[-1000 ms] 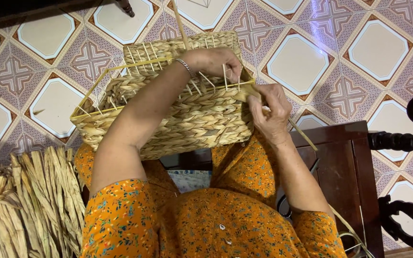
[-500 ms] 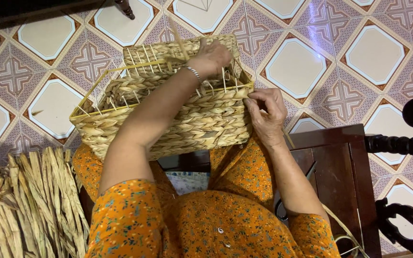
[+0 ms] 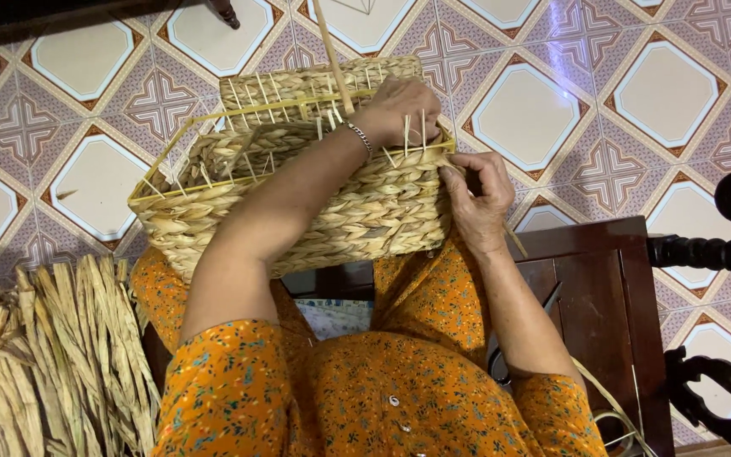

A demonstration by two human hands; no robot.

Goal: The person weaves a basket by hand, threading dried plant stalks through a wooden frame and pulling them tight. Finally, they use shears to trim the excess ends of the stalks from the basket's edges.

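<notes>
Hands shift along the rim
Left hand [image 3: 399,110] has slid over the rectangular straw-coloured woven basket [image 3: 332,211], gripping its rim; right hand [image 3: 475,199] pinches the corner strand, working the top edge.

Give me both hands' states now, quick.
Left hand: closed over the far rim of the woven basket.
Right hand: fingers pinching a straw strand at the basket's right corner.
</notes>
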